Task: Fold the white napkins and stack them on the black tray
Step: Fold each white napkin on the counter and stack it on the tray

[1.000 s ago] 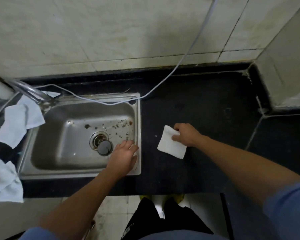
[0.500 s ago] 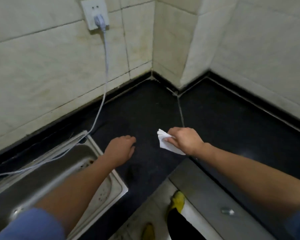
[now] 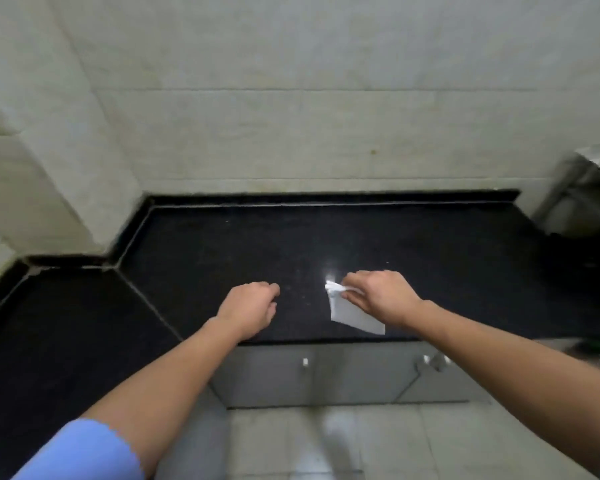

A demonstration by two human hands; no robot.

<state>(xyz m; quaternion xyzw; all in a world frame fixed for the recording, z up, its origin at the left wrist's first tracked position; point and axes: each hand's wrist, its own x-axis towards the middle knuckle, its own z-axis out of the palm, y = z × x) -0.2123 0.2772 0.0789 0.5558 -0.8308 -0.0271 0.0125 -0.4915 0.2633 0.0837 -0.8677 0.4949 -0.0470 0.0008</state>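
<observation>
Head: R hand point(image 3: 383, 295) pinches napkin point(image 3: 353, 317) nr counter point(image 3: 326, 237) front edge.

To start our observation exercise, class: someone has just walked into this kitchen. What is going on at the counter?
A person stands at a black countertop with both bare hands out over it. The right hand pinches a folded white napkin by its upper corner, near the counter's front edge. Whether the napkin touches the surface cannot be told. The left hand holds nothing, its fingers loosely curled. No tray is in view.
</observation>
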